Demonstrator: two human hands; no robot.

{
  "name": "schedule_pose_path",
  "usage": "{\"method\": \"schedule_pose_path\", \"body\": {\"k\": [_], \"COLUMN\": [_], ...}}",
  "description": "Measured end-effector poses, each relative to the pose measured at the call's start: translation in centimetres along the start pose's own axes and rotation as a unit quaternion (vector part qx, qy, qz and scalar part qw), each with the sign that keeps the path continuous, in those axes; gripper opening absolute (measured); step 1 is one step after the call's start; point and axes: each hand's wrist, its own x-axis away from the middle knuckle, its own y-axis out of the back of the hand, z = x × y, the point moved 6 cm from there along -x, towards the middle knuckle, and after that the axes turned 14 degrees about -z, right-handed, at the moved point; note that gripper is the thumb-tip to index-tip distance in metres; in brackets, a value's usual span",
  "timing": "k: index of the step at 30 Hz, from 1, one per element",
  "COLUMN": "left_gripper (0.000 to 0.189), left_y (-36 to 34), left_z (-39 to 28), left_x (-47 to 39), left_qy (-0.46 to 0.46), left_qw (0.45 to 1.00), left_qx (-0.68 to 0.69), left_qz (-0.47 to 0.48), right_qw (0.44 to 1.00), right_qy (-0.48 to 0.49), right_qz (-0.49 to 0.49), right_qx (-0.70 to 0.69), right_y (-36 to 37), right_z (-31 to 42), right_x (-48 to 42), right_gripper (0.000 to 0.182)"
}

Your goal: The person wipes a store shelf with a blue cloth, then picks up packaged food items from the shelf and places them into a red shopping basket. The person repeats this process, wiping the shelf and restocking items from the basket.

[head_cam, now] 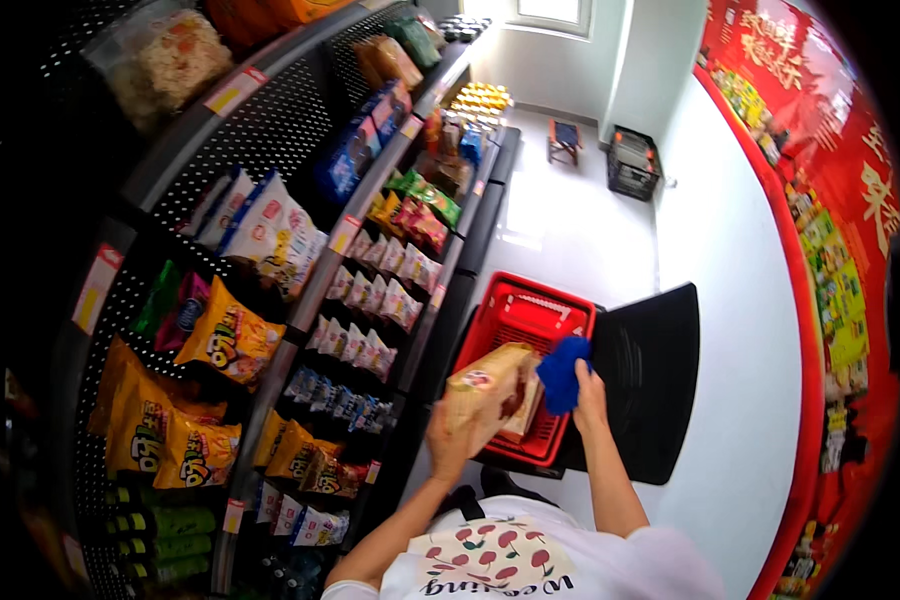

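A tan snack box (487,386) with a printed side is held in my left hand (450,442), over the near left part of a red plastic shopping basket (525,292). My right hand (589,401) grips a crumpled blue cloth (565,373) just right of the box, above the basket's right rim. Beneath the box, another pale package (523,420) shows in part inside the basket. The box and my hands hide some of the basket's floor. A black panel or lid (645,382) extends to the right of the basket.
Black perforated shelves on the left hold orange snack bags (232,330), white bags (277,232), small packets and green bottles (184,532). Farther off on the floor stand a folding stool (564,139) and a black crate (634,161). A white wall (727,247) with red printed panels runs along the right.
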Motion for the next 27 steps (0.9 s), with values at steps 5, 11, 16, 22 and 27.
{"method": "schedule_pose_path", "body": {"k": [5, 11, 16, 22, 27], "left_gripper": [0.068, 0.07, 0.047, 0.044, 0.046], "left_y": [-4.5, 1.4, 11.6, 27.1, 38.8], "left_z": [-1.5, 1.5, -4.0, -21.8, -30.8], "left_x": [1.3, 2.2, -0.6, -1.5, 2.8], "left_qy": [-0.222, -0.111, -0.114, -0.303, -0.378], "left_qw": [0.97, 0.98, 0.97, 0.861, 0.707], "left_qx": [-0.041, -0.157, -0.165, -0.188, -0.281], "left_qz": [0.09, 0.04, -0.139, -0.363, -0.528], "right_qw": [0.999, 0.984, 0.958, 0.93, 0.857], "right_qy": [0.026, -0.045, -0.024, 0.191, 0.429], "right_qz": [0.003, 0.146, 0.275, 0.299, 0.279], "right_qx": [-0.018, -0.086, -0.083, -0.101, -0.059], "right_y": [0.8, -6.0, -16.8, -29.7, -38.1], "right_z": [3.3, 4.9, 7.9, 15.3, 20.6], "right_x": [0.6, 2.7, 8.9, 20.5, 34.5], "right_gripper": [0.044, 0.039, 0.032, 0.034, 0.037]}}
